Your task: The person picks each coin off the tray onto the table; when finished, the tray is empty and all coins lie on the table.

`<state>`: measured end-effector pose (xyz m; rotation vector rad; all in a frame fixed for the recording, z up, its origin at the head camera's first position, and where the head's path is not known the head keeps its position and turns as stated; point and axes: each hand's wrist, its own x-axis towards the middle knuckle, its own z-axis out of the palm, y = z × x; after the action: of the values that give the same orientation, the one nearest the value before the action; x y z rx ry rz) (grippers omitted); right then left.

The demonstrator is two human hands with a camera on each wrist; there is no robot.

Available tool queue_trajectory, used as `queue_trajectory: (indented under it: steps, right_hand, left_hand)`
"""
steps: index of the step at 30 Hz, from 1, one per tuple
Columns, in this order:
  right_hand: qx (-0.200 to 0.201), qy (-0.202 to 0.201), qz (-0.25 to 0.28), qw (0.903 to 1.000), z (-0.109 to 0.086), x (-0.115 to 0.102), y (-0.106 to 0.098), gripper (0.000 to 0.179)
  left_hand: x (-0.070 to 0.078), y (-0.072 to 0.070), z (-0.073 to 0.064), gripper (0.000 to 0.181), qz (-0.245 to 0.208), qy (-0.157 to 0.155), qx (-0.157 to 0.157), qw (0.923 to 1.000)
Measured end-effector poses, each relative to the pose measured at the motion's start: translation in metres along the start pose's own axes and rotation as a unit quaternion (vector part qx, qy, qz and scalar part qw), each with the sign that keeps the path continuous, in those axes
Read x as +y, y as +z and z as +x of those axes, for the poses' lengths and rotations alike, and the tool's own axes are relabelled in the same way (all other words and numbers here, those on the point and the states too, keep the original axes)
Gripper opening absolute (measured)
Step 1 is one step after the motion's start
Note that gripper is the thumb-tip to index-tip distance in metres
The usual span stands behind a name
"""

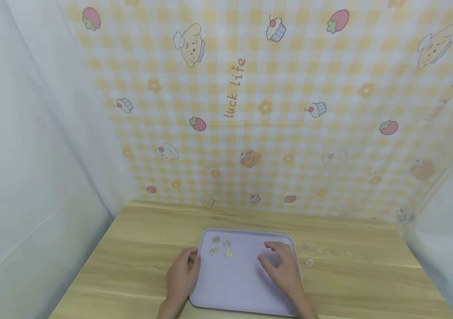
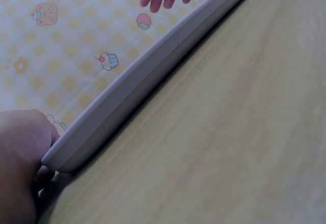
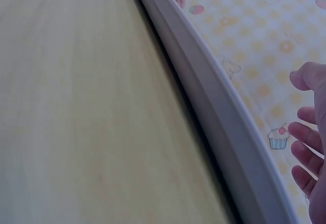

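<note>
A shallow lilac tray (image 1: 226, 288) lies on the wooden table. My left hand (image 1: 182, 274) grips the tray's left rim; in the left wrist view that hand (image 2: 23, 158) wraps the edge, some fingers hidden. Several small, shiny, coin-like discs (image 1: 229, 253) sit grouped in the tray's far left part. Over the tray's right side is my right hand (image 1: 284, 268), thumb and fingers spread apart with nothing visible between them. The right wrist view shows this hand (image 3: 310, 137) with loosely bent fingers above the tray's side wall (image 3: 204, 96).
To the right of the tray, more clear discs (image 1: 309, 262) lie on the table (image 1: 354, 283), some faint against the wood. A yellow checked cloth (image 1: 266, 133) with cartoon prints hangs behind the table. White sheets (image 1: 31, 177) close off the left and right sides.
</note>
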<state>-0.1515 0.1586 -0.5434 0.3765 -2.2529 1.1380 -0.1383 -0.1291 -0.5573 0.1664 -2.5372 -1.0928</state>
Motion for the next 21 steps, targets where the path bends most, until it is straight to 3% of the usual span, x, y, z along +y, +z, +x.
queue_trajectory:
  steps: [10,21]
  right_hand:
    - [-0.052,0.038,0.01,0.9979,0.007,-0.016,0.026,0.033]
    - [-0.086,0.03,0.006,0.9959,0.003,-0.03,0.065,0.035]
  left_hand:
    - [0.0,-0.003,-0.002,0.02,0.002,-0.004,0.004,1.0]
    - [0.001,-0.001,-0.001,0.021,-0.003,-0.022,-0.018,0.9996]
